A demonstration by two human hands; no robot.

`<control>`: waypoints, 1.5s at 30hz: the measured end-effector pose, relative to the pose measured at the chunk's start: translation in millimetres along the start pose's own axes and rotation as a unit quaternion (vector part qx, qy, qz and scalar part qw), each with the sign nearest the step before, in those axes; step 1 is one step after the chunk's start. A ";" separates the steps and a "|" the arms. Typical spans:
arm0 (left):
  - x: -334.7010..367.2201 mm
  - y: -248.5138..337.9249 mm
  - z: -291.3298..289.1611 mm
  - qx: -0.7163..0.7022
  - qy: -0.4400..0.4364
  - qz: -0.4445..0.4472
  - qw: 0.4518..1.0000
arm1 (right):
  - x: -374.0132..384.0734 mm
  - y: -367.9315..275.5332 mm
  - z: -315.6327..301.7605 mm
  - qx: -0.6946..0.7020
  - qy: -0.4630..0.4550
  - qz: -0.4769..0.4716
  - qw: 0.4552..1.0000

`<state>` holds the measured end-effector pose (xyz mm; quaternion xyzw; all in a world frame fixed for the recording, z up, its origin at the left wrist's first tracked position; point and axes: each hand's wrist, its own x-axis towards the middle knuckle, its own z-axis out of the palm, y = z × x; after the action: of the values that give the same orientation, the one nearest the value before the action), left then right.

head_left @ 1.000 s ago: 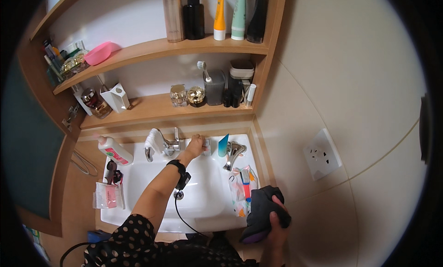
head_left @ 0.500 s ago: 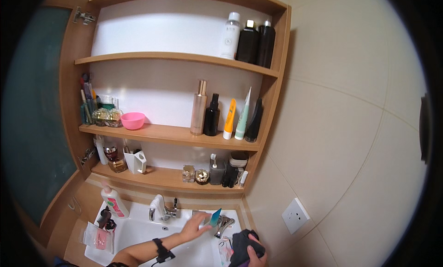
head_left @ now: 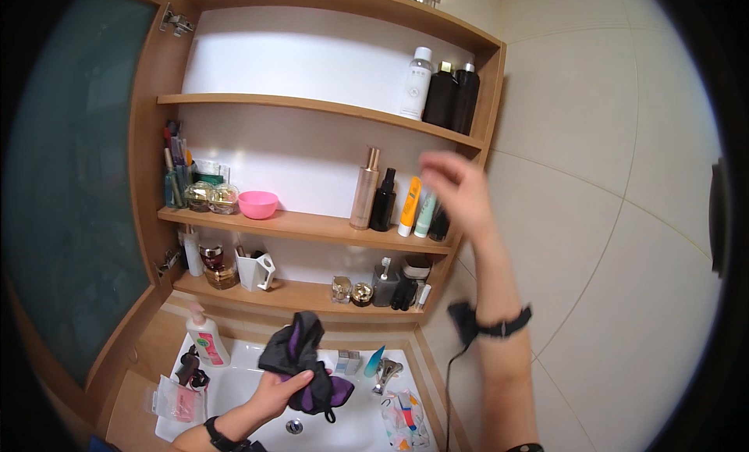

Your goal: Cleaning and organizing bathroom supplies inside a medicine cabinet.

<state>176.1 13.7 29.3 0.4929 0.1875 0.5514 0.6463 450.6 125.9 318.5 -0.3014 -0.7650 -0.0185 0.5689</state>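
A dark grey cloth with purple patches and a small loop (head_left: 300, 358) hangs over the sink. My left hand (head_left: 277, 391) is closed on its lower part. Raised in front of the middle shelf's right end is my right hand (head_left: 462, 194), its slightly blurred fingers loosely bent and apart, with nothing seen in them. It covers the tops of a pale green tube (head_left: 424, 218) and a black bottle (head_left: 439, 226); whether it touches either, I cannot tell. An orange tube (head_left: 409, 208) stands just left of them. On the sink's back right rim, a teal tube (head_left: 374, 362) leans.
Beside the teal tube are a small grey box (head_left: 348, 363) and a shiny metal object (head_left: 386, 374). A printed clear bag (head_left: 406, 422) lies on the right rim. A pump bottle (head_left: 207, 339) stands at the left. The cabinet's glass door (head_left: 70, 218) hangs open on that side.
The dark cloth has passed from my right hand to my left. My left hand has let go of the teal tube, and my right hand has risen to the middle shelf. The view has shifted slightly.
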 end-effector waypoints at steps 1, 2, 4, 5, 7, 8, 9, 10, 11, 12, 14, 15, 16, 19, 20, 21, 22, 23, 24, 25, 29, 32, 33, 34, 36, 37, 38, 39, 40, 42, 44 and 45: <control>-8.9 8.4 -5.2 0.017 0.011 0.013 1.000 | 31.5 -2.2 -4.5 -0.037 0.045 -0.001 0.998; -19.3 23.5 1.8 -0.005 0.030 0.014 0.999 | 60.2 1.0 -7.0 -0.095 0.086 -0.023 0.992; -35.2 31.3 -9.6 -0.006 0.047 0.049 0.998 | 107.3 10.8 -3.9 -0.243 0.108 -0.027 0.964; -44.7 34.8 -15.2 -0.011 0.067 0.052 0.996 | 121.1 8.6 5.9 -0.311 0.113 -0.026 0.943; -60.1 42.4 -25.6 0.017 0.098 0.075 0.992 | 146.1 9.5 24.2 -0.397 0.100 -0.023 0.912; -66.5 43.6 -32.5 0.036 0.112 0.085 0.989 | 158.6 14.8 28.1 -0.410 0.112 -0.036 0.904; -72.9 46.6 -38.8 0.030 0.124 0.061 0.990 | 169.1 12.7 35.0 -0.450 0.123 -0.020 0.884; -78.6 49.9 -40.3 0.018 0.133 0.054 0.989 | 178.9 10.7 40.8 -0.489 0.135 -0.003 0.862; -84.3 54.6 -44.2 0.079 0.163 0.016 0.983 | 185.7 6.1 42.8 -0.516 0.115 0.021 0.848; -90.0 59.8 -47.4 0.138 0.193 -0.024 0.971 | 191.7 1.8 45.0 -0.551 0.098 0.049 0.827; -93.7 76.7 -34.9 0.214 0.221 -0.031 0.951 | 201.5 4.6 43.6 -0.595 0.076 0.097 0.794; -93.1 78.7 -35.5 0.208 0.236 -0.039 0.949 | 204.6 8.1 43.3 -0.618 0.071 0.097 0.777; -93.1 69.7 -42.7 0.207 0.243 -0.036 0.947 | 208.6 11.1 44.8 -0.613 0.070 0.093 0.781; -89.2 43.0 -63.6 0.034 0.206 0.070 0.975 | 211.1 17.4 53.9 -0.609 0.041 0.100 0.786; -90.0 40.4 -66.4 0.047 0.205 0.082 0.974 | 213.0 17.3 57.0 -0.607 0.039 0.097 0.788; -90.3 40.6 -66.0 0.059 0.203 0.091 0.973 | 212.9 16.0 58.1 -0.622 0.044 0.095 0.776; -94.6 44.3 -62.9 0.059 0.206 0.091 0.973 | 211.7 14.9 59.4 -0.637 0.048 0.093 0.763; -100.0 53.8 -55.5 0.106 0.226 0.042 0.968 | 206.6 19.0 58.1 -0.648 0.103 0.018 0.755; -102.9 60.2 -50.5 0.153 0.244 -0.008 0.958 | 205.8 21.0 56.3 -0.648 0.100 0.019 0.754; -102.9 62.0 -48.7 0.152 0.244 -0.013 0.958 | 206.1 22.1 52.3 -0.606 0.101 0.012 0.789; -100.7 34.5 -63.3 0.025 0.221 0.045 0.974 | 200.9 20.2 58.9 -0.461 0.122 -0.069 0.876; -87.7 29.0 -57.5 0.036 0.223 0.061 0.972 | 188.6 22.8 51.6 -0.401 0.164 -0.211 0.876; -84.3 29.3 -55.3 0.029 0.210 0.048 0.976 | 193.6 21.3 37.6 -0.413 0.185 -0.241 0.859; -84.4 26.7 -56.1 0.023 0.205 0.036 0.978 | 193.1 16.6 28.8 -0.417 0.203 -0.272 0.843; -79.5 28.2 -55.0 0.055 0.225 0.049 0.972 | 160.4 -32.3 38.7 -0.337 0.213 -0.257 0.880; -80.6 31.4 -50.9 0.051 0.227 0.046 0.971 | 135.4 -28.3 38.3 -0.341 0.193 -0.238 0.889; -74.6 33.2 -44.9 0.045 0.220 0.050 0.973 | 113.4 -27.1 26.2 -0.264 0.152 -0.227 0.925; -68.8 32.2 -37.4 0.042 0.215 0.051 0.974 | 91.5 -26.1 10.2 -0.184 0.117 -0.212 0.952; -64.5 28.8 -33.0 0.038 0.199 0.042 0.978 | 68.7 -27.1 -4.4 -0.102 0.084 -0.196 0.972; -61.0 19.5 -35.0 0.025 0.177 0.020 0.984 | 20.3 -37.0 -15.1 0.034 0.007 -0.117 0.992; -61.8 14.7 -38.1 0.030 0.185 0.010 0.982 | -49.1 -21.0 10.5 0.133 -0.023 0.003 0.991; -63.4 14.8 -37.9 0.017 0.190 0.003 0.982 | -80.9 -19.9 23.7 0.183 -0.011 0.064 0.981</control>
<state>118.1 -28.2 5.9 0.3908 0.3149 0.6334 0.5890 434.4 82.8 245.2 -0.2405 -0.7408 0.1617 0.6060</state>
